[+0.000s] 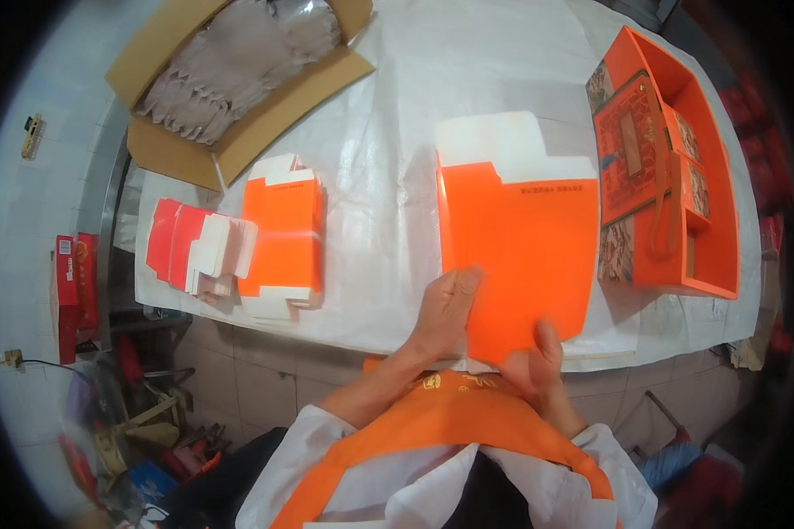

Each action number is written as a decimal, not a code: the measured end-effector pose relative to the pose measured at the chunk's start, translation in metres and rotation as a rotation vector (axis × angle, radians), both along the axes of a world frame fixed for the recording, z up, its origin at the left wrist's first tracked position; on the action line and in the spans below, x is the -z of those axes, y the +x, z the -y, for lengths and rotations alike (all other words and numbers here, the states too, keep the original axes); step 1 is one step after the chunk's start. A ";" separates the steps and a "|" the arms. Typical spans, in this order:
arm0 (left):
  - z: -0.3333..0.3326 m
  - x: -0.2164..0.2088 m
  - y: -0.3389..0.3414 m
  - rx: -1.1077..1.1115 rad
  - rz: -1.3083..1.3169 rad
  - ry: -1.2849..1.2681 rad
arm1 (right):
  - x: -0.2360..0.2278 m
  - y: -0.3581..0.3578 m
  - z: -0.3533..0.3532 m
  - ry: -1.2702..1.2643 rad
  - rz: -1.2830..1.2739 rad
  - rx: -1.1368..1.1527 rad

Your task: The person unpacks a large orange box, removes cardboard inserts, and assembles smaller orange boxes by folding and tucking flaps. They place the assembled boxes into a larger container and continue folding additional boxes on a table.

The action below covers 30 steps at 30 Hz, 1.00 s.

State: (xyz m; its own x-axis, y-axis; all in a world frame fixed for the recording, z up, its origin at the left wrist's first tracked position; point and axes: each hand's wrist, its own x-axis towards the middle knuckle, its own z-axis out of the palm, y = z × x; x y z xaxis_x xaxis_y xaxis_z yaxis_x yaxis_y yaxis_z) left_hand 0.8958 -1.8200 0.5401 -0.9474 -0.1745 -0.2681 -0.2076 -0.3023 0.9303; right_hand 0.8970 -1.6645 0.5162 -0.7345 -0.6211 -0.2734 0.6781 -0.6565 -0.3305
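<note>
White-sheeted table [379, 220] spreads before me: open cardboard carton [295, 106] at far left, red-and-white stack [181, 238] against orange stack [278, 216] of flat cartons nearer me, open-fronted orange box [666, 269] at right.

Two hands [448, 307] [547, 357] are showing at four o'clock, one orange carton [529, 256] at three. Two carton stacks [282, 216] [185, 242] are lying at nine; one cardboard box [282, 110] is standing at eleven, one orange case [666, 260] at two.

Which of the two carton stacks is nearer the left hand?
The orange stack; the red-and-white stack lies on its far side from the left hand.
</note>
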 end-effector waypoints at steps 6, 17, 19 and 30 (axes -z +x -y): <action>-0.008 -0.013 0.001 -0.256 -0.204 0.106 | 0.001 0.003 0.035 0.698 -0.380 0.115; 0.030 -0.008 0.014 -0.536 0.095 0.093 | -0.027 -0.009 -0.003 0.561 -0.585 -0.801; 0.051 0.004 0.015 -0.556 -0.037 0.142 | -0.057 -0.027 -0.037 0.733 -1.069 -0.768; 0.052 0.010 0.024 -0.477 -0.086 0.054 | -0.114 -0.072 -0.149 2.413 -1.420 0.320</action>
